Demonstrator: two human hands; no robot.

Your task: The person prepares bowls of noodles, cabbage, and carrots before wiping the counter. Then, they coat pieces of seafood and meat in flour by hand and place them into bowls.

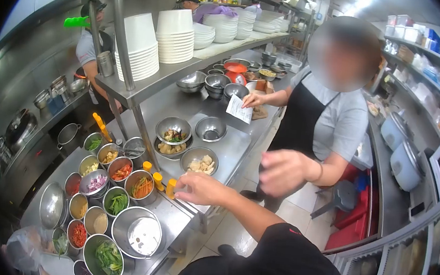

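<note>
Restaurant kitchen, steel counter point(229, 149), stacked bowls point(175, 35), ingredient tubs point(118, 202)

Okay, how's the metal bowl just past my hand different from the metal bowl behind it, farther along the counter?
The near steel bowl, just beyond the right hand, holds pale food pieces; the far steel bowl looks nearly empty, with only something dark at its bottom. The near bowl sits by the counter's front edge; the far one sits farther back, nearer the co-worker's paper slip. Both are round, shiny and upright.

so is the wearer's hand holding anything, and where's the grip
The one hand in view rests its fingers on the steel counter edge, beside the orange-capped bottles. It appears to hold nothing. Which hand it is cannot be told.
</note>
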